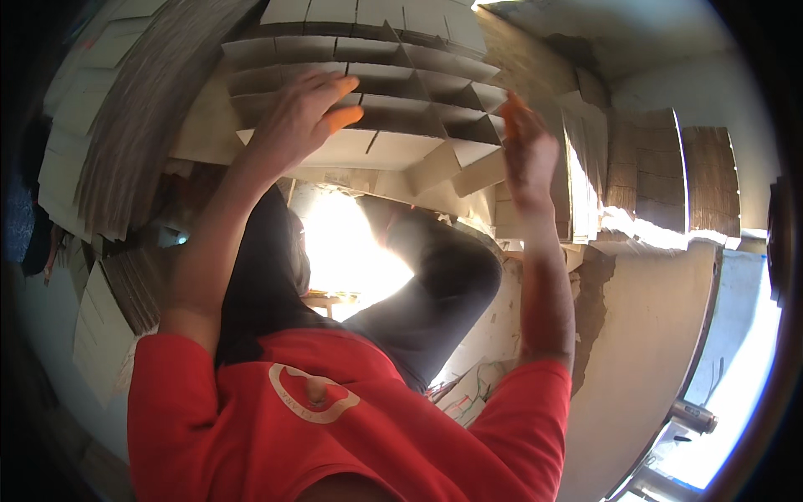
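A grid of cardboard dividers (383, 77), with slotted strips crossing one another, stands in front of me. My left hand (294, 117) is over its left part, thumb and index finger stretched apart with a gap between them. Orange coverings show on those fingertips. At the grid's right end is my right hand (529, 151), seen from the side with its fingers extended upward, also orange at the tips. I cannot make out whether they touch the strip ends. A loose-looking cardboard flap (481, 171) sticks out at the grid's near right corner.
Tall stacks of cardboard strips (150, 100) rise on the left, and more stacks (661, 171) stand on the right. A smaller stack (134, 289) lies lower left. Bright light glares between my legs (435, 276). Wires (481, 389) lie on the floor to the right.
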The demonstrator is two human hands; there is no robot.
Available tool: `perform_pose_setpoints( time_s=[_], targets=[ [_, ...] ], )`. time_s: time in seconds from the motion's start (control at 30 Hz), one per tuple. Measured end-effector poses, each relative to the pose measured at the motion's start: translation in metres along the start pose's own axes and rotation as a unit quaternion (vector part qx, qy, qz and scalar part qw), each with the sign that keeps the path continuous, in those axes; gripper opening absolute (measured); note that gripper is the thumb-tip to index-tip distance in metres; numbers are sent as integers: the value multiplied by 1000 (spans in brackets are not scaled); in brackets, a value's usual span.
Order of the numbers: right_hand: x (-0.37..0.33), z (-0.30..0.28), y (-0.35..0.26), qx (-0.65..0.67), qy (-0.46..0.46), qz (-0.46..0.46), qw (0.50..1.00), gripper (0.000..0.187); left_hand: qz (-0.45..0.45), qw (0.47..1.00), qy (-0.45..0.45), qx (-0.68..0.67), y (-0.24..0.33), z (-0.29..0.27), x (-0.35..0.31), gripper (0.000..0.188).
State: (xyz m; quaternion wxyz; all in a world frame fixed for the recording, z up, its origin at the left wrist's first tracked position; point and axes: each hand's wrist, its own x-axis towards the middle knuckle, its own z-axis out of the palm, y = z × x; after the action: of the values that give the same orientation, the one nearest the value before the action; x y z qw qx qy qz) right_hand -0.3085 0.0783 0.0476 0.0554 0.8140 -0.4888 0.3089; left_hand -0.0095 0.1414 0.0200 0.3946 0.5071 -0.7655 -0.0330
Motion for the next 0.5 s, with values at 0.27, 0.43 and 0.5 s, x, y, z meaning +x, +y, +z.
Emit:
perform_pose_setpoints(
  time_s=[0.27, 0.43, 0.5],
  targets=[
    [-89, -40, 100, -344, -101, 261, 896, 56, 1, 996, 38, 76, 7, -10, -40, 45],
    [-109, -45, 150, -264, -53, 153, 951, 48, 7, 996, 30, 81, 6, -9, -39, 43],
    [-105, -50, 153, -233, -53, 245, 940, 43, -4, 997, 23, 80, 3, -10, -41, 43]
  ],
)
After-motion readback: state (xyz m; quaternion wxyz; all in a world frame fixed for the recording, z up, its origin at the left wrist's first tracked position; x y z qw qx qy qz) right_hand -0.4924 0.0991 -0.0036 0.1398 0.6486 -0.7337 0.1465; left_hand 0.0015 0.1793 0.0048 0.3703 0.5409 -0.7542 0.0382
